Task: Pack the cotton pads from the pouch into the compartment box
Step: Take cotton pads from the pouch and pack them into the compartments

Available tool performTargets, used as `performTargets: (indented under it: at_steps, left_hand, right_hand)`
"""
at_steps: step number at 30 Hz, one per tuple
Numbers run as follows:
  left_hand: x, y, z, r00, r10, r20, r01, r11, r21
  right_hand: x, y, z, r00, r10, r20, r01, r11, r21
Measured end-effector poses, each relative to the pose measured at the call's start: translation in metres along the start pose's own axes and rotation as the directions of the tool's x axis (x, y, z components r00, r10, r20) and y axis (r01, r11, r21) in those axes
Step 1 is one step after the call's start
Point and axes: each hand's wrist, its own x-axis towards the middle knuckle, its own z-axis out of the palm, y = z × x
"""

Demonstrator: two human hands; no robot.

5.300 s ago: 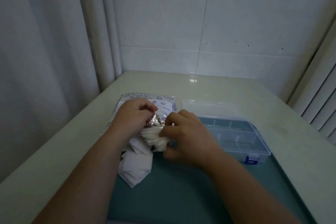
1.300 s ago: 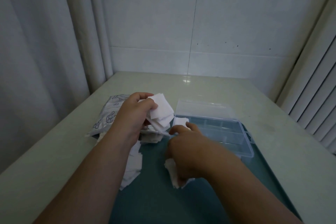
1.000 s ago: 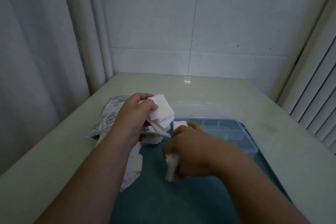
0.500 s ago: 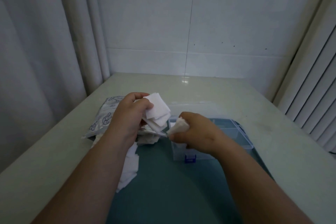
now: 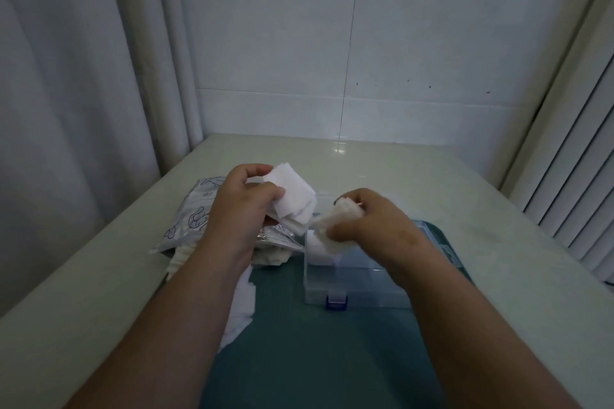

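Cotton pads [image 5: 335,219] poised over compartment box [image 5: 365,282] — likely for dropping in.
Right hand [image 5: 375,222] pinched them; left hand [image 5: 242,209] clutched spares [image 5: 292,196] — supply kept close.

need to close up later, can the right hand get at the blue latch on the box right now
Likely yes for access: the blue latch faces the person with bare mat before it. But the right hand is full of cotton pads.

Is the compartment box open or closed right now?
Open. The compartment box shows its inner dividers from above, and a white cotton pad lies inside at its left end.
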Motion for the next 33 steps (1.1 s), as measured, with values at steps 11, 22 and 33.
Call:
performTargets:
  at_steps: [11, 22, 33]
  left_hand:
    - [-0.006, 0.001, 0.001, 0.99, 0.112, 0.089, -0.139, 0.899, 0.415]
    - [-0.01, -0.003, 0.0, 0.939, 0.002, 0.345, -0.127, 0.932, 0.341]
    - [-0.014, -0.001, 0.014, 0.986, -0.058, 0.156, 0.036, 0.99, 0.136]
  right_hand:
    - [0.006, 0.002, -0.001, 0.995, -0.082, -0.051, 0.095, 0.929, 0.358]
    - [0.008, 0.011, 0.002, 0.982, -0.189, -0.016, 0.188, 0.981, -0.051]
    - [0.007, 0.009, 0.003, 0.983, -0.179, 0.039, 0.183, 0.977, -0.11]
